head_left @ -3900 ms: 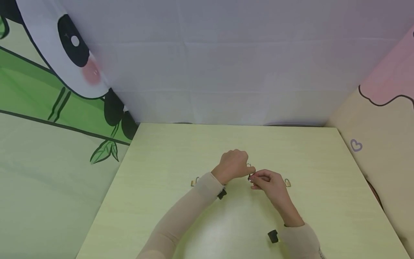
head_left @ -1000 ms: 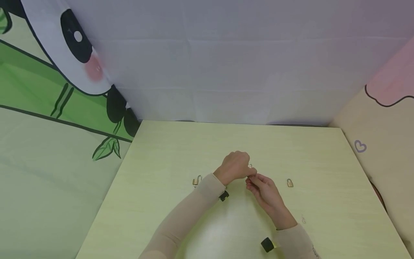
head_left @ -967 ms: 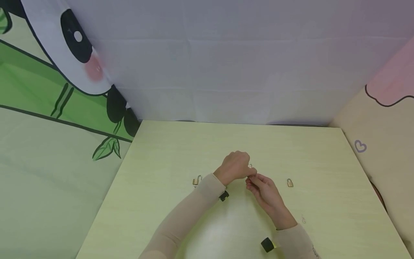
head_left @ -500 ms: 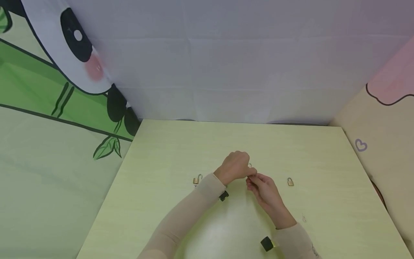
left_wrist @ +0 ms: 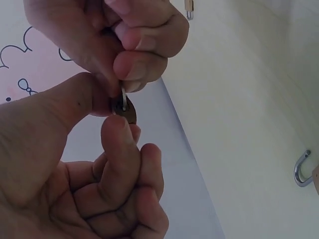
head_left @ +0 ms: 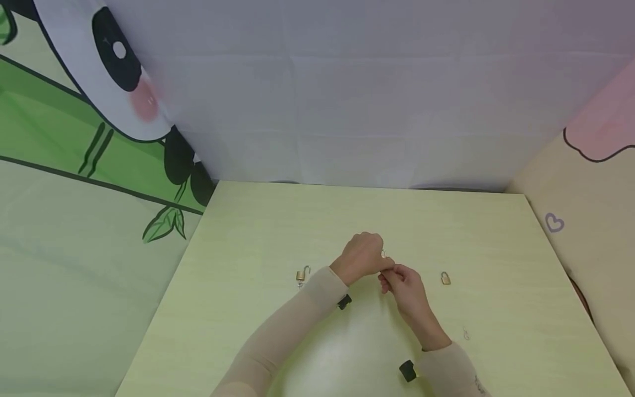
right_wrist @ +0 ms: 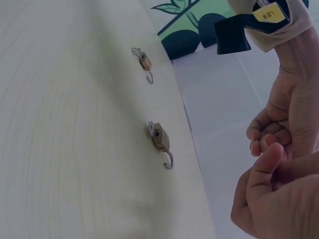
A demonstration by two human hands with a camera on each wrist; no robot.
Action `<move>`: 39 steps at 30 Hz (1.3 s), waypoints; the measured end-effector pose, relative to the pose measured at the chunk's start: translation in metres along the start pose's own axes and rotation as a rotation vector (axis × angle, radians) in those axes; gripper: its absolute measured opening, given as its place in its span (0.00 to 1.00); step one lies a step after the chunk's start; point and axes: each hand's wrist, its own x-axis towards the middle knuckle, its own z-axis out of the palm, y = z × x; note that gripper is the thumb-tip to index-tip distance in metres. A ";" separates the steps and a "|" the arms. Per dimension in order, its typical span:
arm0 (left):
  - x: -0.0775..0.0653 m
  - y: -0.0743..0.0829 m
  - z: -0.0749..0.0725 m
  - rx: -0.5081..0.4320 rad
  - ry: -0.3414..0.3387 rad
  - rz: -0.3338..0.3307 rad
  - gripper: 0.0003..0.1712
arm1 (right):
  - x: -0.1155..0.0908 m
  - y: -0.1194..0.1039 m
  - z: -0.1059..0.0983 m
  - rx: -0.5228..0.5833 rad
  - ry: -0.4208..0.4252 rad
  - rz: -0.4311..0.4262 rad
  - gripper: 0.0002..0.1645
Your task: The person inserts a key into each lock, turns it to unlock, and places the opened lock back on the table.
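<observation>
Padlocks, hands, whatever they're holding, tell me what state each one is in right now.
Left brass padlock, shackle open
Second brass padlock in the right wrist view, shackle open
Right brass padlock, shackle appears closed
Held metal object, pinched between fingertips, mostly hidden
Left hand, pinching that object
Right hand, pinching it too

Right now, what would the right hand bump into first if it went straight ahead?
Probably the small padlock pinched in the left hand, just ahead of the right hand, though depth is hard to judge.
</observation>
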 end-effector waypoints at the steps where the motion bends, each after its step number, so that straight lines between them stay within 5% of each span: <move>1: 0.000 0.000 0.000 -0.003 -0.004 -0.001 0.28 | 0.000 0.000 0.000 0.026 -0.014 0.008 0.10; 9: -0.002 -0.001 -0.004 -0.058 -0.036 -0.012 0.28 | 0.000 0.005 -0.003 0.353 -0.126 0.072 0.12; 20: -0.002 -0.003 -0.008 0.003 -0.004 -0.039 0.27 | -0.004 0.002 0.003 0.177 -0.022 0.018 0.16; 39: -0.007 -0.002 -0.007 -0.099 -0.031 -0.003 0.27 | -0.005 0.005 0.002 0.313 -0.059 0.105 0.12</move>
